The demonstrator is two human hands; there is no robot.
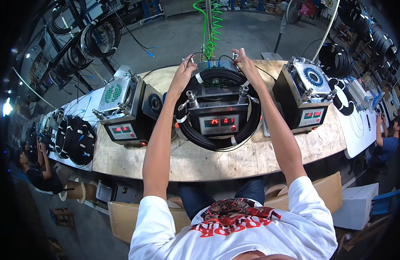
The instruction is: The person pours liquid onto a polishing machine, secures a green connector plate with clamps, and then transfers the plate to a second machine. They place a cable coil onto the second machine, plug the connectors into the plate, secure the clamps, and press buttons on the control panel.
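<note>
While both grips (183, 74) (246, 66) reach beyond, the coil (208, 143) lies nearer.

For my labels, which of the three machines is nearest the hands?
The middle machine: left hand and right hand flank its far end; left machine and right machine stand farther away.

Both arms (159, 143) forward, hands (182, 78) apart.

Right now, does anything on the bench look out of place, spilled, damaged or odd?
Nothing looks spilled or damaged. What stands out is the black cable coil ringing the lit front panel of the middle machine: it looks odd, though perhaps intended, because the left machine and right machine have no coil around theirs.
</note>
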